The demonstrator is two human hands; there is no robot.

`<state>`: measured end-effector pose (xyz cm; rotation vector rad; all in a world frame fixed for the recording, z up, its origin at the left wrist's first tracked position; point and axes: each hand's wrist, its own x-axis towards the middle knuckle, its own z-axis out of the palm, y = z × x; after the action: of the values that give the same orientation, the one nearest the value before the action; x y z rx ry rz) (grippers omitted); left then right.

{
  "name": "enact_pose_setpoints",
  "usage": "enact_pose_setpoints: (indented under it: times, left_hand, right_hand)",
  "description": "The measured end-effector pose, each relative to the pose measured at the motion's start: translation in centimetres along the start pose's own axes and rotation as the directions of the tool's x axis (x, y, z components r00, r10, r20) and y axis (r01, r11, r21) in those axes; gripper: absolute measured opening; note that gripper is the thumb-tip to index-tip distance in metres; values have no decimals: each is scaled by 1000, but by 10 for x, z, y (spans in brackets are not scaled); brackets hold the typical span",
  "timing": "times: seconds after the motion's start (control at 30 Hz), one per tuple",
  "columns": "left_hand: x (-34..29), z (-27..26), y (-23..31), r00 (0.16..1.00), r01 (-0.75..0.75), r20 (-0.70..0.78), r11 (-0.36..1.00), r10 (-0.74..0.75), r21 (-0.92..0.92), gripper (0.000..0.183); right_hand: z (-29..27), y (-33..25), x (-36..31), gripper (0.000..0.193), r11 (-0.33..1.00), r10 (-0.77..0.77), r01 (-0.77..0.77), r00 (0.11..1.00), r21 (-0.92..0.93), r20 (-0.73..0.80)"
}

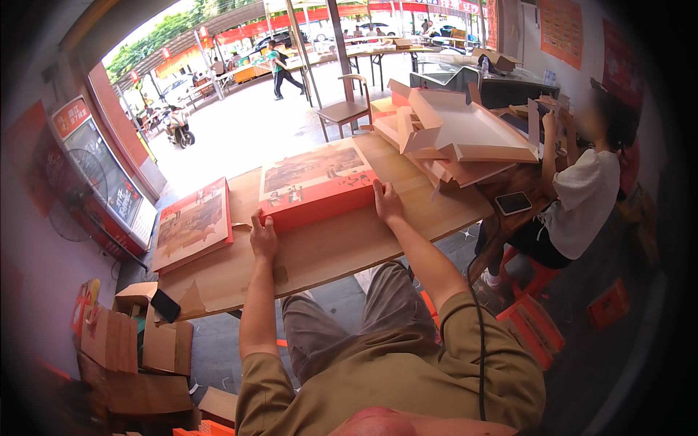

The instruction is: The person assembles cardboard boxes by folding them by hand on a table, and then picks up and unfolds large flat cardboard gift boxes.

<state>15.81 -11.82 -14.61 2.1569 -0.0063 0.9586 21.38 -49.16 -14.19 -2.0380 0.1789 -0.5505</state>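
A flat red gift box (320, 190) with a printed picture on its lid lies closed on the wooden table (327, 256). My left hand (263, 236) holds its near left corner, fingers pressed against the red side. At the near right corner my right hand (388, 201) grips the same box, its thumb by the top edge. To the left of my left hand lies a second printed box or lid (193, 224), with a red edge on its right side. Neither hand touches that one.
Unfolded cardboard boxes (472, 131) are piled at the table's right end. A seated person (582, 182) works there beside a phone (513, 203). Another phone (165, 306) lies at the left front edge, above brown cartons (167, 345). A chair (345, 110) stands beyond the table.
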Motion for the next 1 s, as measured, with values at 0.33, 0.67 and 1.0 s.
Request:
enact_pose_setpoints:
  times: [0.33,0.67,1.0]
  left_hand:
    - [-2,-8,7,999,48,25,998,-47,-36,56]
    - [-6,-7,9,996,-84,-9,996,84,-19,58]
    - [-6,-7,18,991,-111,-59,991,116,76,66]
  right_hand:
    - [-2,11,3,40,960,-82,100,994,262,-77]
    - [11,31,14,29,943,-137,167,983,288,-121]
    - [10,29,12,33,948,-194,222,971,230,-137]
